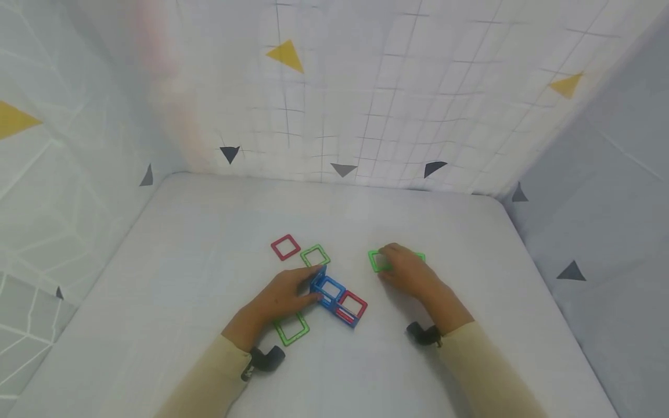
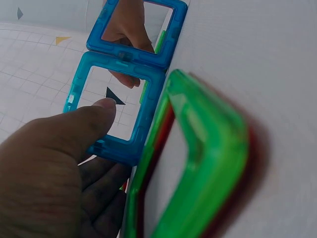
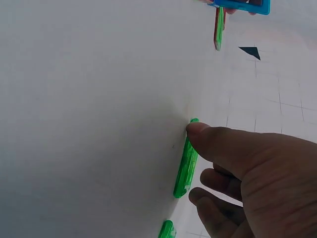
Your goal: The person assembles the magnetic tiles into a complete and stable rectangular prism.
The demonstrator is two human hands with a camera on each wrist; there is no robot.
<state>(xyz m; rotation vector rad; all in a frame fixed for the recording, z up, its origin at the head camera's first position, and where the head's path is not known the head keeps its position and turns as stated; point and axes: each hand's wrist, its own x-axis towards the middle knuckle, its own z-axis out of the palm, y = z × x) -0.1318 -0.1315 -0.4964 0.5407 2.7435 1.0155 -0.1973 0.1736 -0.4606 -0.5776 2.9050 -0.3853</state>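
Note:
My left hand (image 1: 277, 295) grips an upright blue magnetic tile (image 2: 151, 99) between thumb and fingers. It belongs to a small joined row: another blue tile (image 1: 342, 285) and a red square tile (image 1: 358, 295) continue toward the lower right. A green tile (image 1: 298, 336) lies beside the left wrist, partly covered by the hand. Farther right, my right hand (image 1: 410, 271) pinches a green square tile (image 1: 373, 261) lying on the table. In the right wrist view, the thumb presses that tile's edge, the other fingers curling beyond it. Another green tile (image 1: 421, 256) shows partly behind this hand.
A red square tile (image 1: 277, 252) and a green square tile (image 1: 325, 253) lie beyond the left hand. The white table (image 1: 209, 232) ends at a pale, grid-patterned backdrop (image 1: 345, 104) at the back, with cloth panels at both sides.

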